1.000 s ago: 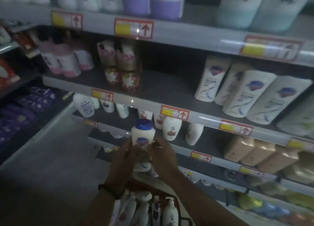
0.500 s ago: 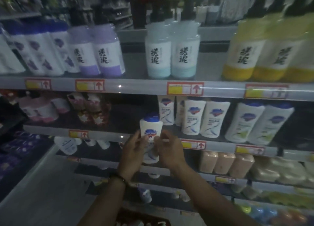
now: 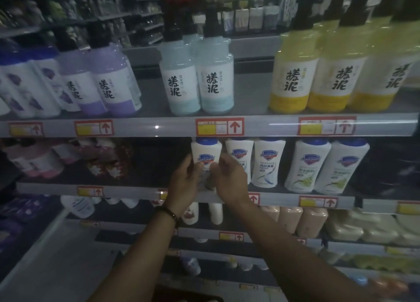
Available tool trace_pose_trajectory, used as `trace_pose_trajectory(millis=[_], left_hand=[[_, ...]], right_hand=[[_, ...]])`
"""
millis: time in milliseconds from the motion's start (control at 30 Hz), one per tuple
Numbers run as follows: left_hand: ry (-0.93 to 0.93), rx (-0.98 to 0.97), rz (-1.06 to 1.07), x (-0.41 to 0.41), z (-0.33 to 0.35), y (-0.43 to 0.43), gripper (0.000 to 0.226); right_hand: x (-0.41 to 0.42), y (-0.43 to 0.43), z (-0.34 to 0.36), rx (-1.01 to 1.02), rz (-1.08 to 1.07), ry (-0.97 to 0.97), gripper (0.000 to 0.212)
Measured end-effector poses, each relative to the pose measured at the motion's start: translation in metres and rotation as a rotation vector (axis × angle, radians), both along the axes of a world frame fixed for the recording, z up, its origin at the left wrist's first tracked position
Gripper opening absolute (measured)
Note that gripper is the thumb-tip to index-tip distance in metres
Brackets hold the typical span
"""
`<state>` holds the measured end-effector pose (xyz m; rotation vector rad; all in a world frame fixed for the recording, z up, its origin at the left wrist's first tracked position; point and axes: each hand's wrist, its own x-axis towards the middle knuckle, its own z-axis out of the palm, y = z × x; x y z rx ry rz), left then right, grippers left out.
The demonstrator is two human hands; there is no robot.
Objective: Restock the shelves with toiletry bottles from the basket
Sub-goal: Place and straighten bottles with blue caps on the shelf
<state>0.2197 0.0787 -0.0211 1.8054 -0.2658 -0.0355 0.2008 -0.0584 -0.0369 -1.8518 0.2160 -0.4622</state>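
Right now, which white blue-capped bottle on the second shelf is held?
The leftmost bottle, gripped by the left hand and right hand; the other four stand unheld.

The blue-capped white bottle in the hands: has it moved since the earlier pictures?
Yes. The white bottle has gone up from the lower shelves and to the right; it is now close beside the row of matching bottles.

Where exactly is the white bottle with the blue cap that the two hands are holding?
In the head view, centre: the white bottle is at the second shelf, held between left hand and right hand, just left of similar bottles.
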Motion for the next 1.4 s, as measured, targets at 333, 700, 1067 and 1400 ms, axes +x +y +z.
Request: trace_pose_trajectory(millis=[333, 700, 1067, 1400], left_hand=[[0.012, -0.047, -0.052, 0.017, -0.004, -0.002, 0.029], [0.055, -0.082, -0.044, 0.026, -0.015, -0.006, 0.026], [0.047, 0.045, 0.025, 0.033, -0.038, -0.004, 0.033], [0.025, 0.079, 0.094, 0.035, -0.048, -0.015, 0.04]], right_hand=[[0.008, 0.011, -0.007, -0.082, -0.137, -0.121, 0.018], [0.001, 0.021, -0.006, 0.006, -0.127, -0.06, 0.041], [-0.015, 0.026, -0.039, -0.036, -0.059, -0.047, 0.033], [-0.024, 0.034, -0.049, -0.076, -0.005, 0.043, 0.05]])
